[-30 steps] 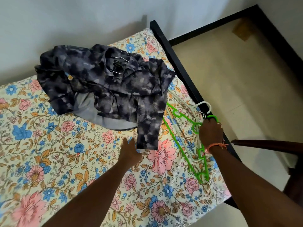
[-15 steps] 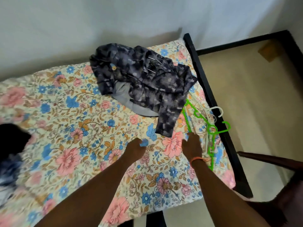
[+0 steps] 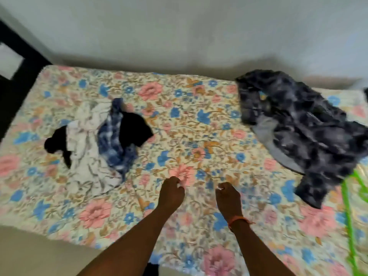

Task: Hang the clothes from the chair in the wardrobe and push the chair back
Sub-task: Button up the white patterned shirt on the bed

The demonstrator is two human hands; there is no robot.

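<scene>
Both forearms reach in from the bottom edge over the floral bedsheet [image 3: 199,124]. Left hand [image 3: 171,193] hovers mid-bed, fingers loosely curled, holding nothing. Right hand [image 3: 228,196] is just beside it, also loosely curled; there is a small pale speck at the fingertips, too blurred to tell whether it's pinched. Orange thread band [image 3: 238,220] on the right wrist.

Green hangers [image 3: 349,224] lie at the right edge of the bed, partly cut off by the frame.

Further out left: heap of clothes [image 3: 99,144], black, white and blue-check pieces bunched together, well apart from both hands. Further out right: dark mottled shirt [image 3: 298,128] spread flat, one sleeve trailing toward the near edge, touching the hangers' end.

Black bed frame [image 3: 18,76] shows far left; pale wall [image 3: 179,26] behind.
</scene>
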